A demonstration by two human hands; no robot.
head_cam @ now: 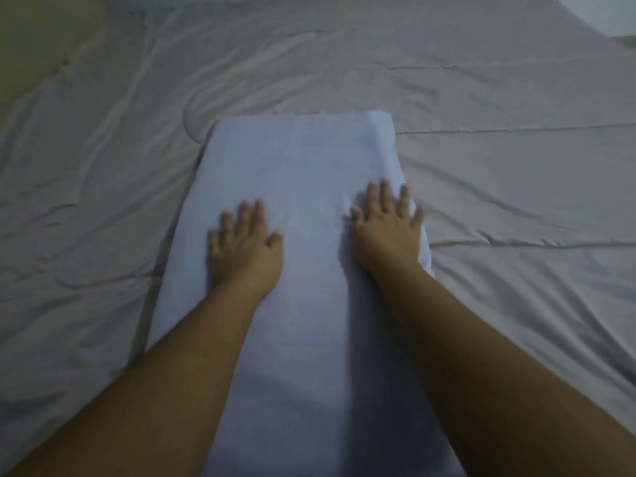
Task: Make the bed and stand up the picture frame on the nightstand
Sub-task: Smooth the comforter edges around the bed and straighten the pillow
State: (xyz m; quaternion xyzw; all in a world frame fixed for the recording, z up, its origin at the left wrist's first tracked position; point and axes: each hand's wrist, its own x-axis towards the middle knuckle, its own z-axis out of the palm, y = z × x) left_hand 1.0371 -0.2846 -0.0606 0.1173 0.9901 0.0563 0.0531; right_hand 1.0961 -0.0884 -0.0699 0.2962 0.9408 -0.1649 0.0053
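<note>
A long pale blue pillow [299, 173] lies lengthwise on the bed, running from the bottom of the view toward the middle. My left hand [242, 246] rests flat on its left half, palm down, fingers apart. On the pillow's right edge lies my right hand [387, 228], also flat with fingers spread, the outer fingers reaching over the side. Neither hand grips anything. Under the pillow spreads a grey quilted cover [499, 173], wrinkled on the left. No picture frame or nightstand is in view.
A yellowish surface [41, 39] shows beyond the bed's far left corner. A pale strip [605, 15] shows past the bed's far right edge. The cover lies flatter on the right side than on the left.
</note>
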